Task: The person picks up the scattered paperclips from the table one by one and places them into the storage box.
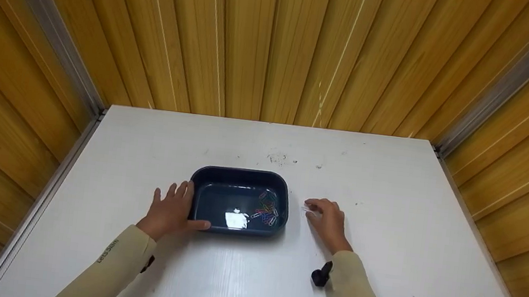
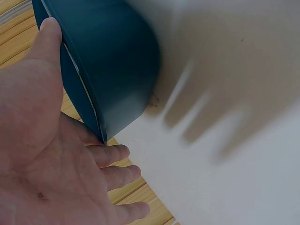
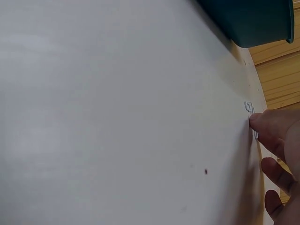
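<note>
A dark blue rectangular tray (image 1: 220,230) stands on the white table, with several coloured paper clips (image 1: 266,208) heaped at its right end. My left hand (image 1: 170,212) rests on the tray's left end, thumb over the front rim and fingers spread along the outer wall. In the left wrist view, the fingers are fairly straight beside the tray wall (image 2: 112,70). To the right of the tray, my right hand (image 1: 328,225) pinches at pale wire paper clips (image 3: 249,107) low over the table. The thumb tip covers part of them.
The white table (image 1: 379,281) reaches back to yellow wood-patterned panels (image 1: 246,42), which also rise at both sides. Small dark marks (image 1: 277,159) spot the tabletop behind the tray. A black device (image 1: 320,276) is at the right wrist.
</note>
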### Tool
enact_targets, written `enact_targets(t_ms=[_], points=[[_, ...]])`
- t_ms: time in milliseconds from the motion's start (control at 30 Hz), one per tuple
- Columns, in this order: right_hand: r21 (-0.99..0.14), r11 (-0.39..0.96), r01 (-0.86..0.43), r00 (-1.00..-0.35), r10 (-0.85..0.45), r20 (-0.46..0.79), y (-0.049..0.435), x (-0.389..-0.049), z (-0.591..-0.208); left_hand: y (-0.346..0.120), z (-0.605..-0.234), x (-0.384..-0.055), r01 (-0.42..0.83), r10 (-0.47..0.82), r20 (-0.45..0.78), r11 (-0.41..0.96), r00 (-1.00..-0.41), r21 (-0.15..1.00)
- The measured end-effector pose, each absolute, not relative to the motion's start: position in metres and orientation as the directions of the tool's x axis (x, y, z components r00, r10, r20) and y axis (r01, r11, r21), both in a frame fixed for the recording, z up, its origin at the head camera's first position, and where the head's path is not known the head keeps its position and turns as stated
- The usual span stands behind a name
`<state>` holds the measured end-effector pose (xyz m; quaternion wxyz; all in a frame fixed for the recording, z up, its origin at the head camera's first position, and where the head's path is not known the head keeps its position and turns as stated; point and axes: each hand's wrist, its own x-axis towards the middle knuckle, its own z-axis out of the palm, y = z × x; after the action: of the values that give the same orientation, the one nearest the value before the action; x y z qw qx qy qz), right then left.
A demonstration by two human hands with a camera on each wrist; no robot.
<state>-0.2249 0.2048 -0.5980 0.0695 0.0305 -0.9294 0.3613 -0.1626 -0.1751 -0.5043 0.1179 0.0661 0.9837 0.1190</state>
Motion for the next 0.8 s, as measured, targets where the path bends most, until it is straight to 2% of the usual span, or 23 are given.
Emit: enact_targets(t_ms=[800], points=[[-0.681, 0.731, -0.040, -0.995, 0.030, 0.091, 0.2027, -0.2232, -0.5994, -0.1764, -0.5081, -0.1629, 0.105, 0.160, -0.206, 0.962, -0.965, 0.254]])
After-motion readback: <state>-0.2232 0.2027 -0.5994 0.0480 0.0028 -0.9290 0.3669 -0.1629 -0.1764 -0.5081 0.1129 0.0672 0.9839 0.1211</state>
